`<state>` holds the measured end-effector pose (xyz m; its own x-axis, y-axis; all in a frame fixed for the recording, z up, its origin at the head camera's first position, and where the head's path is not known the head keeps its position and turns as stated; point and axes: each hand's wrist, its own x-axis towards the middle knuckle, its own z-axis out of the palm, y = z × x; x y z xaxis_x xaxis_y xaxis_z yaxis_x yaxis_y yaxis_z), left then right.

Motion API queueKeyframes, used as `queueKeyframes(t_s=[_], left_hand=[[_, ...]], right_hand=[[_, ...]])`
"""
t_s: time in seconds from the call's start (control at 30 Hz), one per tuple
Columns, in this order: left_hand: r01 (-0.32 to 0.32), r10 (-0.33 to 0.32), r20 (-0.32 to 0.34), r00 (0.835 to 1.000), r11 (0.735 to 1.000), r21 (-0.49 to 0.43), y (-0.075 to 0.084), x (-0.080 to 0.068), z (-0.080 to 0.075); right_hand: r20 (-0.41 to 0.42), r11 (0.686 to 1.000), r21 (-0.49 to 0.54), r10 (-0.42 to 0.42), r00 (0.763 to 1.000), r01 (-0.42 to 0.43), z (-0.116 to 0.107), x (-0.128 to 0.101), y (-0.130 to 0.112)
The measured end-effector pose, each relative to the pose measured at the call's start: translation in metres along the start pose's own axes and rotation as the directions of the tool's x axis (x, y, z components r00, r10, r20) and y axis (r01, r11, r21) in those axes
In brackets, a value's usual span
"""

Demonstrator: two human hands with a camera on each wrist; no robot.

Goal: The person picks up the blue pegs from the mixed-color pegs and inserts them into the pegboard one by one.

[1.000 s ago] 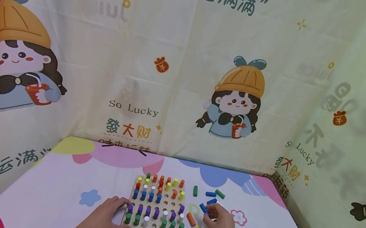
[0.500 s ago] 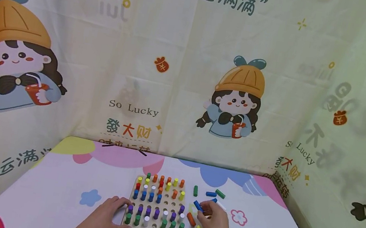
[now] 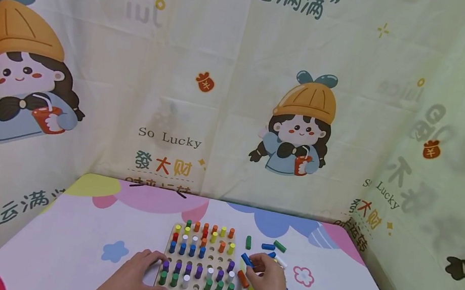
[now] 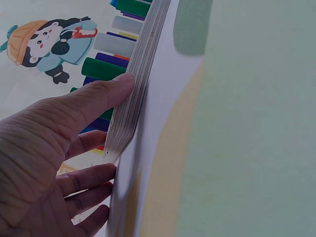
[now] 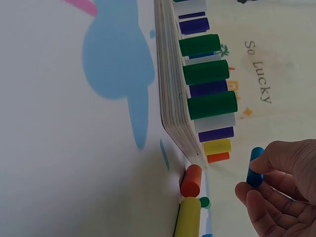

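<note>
One wooden pegboard [image 3: 199, 262] lies in the lower middle of the head view, on the cartoon-printed tablecloth [image 3: 74, 236]. Two hands are at it. The left hand [image 3: 132, 277] rests at the board's lower-left corner, its thumb pressed flat against the layered edge in the left wrist view and its fingers loosely bent on the cloth beside it, holding nothing. The right hand [image 3: 267, 281] sits just right of the board and pinches one blue peg [image 3: 247, 259] between thumb and fingertips; the peg is raised off the cloth, beside the board's right edge.

Standing in the board's near row I count five green pegs [image 3: 162, 278] and one white peg [image 3: 185, 281]. Loose on the cloth to the right lie two green pegs [image 3: 279, 246], one more blue peg [image 3: 268, 246], one orange peg [image 3: 243, 278] and one yellow peg [image 5: 186, 217], the last two end to end near the board's corner.

Compared with a second ago, the right hand has moved left and up in the frame, carrying the blue peg closer to the board; the left hand has stayed put.
</note>
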<state>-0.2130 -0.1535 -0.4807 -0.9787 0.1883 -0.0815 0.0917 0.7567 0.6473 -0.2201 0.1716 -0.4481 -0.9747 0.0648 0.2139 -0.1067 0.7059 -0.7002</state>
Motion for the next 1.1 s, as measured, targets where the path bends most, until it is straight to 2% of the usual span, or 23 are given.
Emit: queueKeyframes(t_s=[0.33,0.8,1.1], left_hand=[[0.002,-0.002,0.001,1.0,1.0,-0.001,-0.002,0.001,0.001],[0.044,-0.044,0.007,0.999,0.999,-0.019,-0.002,0.002,0.001],[0.033,-0.033,0.005,0.999,0.999,-0.016,0.0,0.001,0.001]], right_hand=[[0.005,1.0,0.003,-0.014,1.0,0.014,0.004,0.002,-0.005],[0.008,0.997,0.038,-0.066,0.998,0.066,0.008,0.003,-0.008],[0.016,0.999,0.016,-0.041,0.999,0.04,0.011,0.004,-0.011]])
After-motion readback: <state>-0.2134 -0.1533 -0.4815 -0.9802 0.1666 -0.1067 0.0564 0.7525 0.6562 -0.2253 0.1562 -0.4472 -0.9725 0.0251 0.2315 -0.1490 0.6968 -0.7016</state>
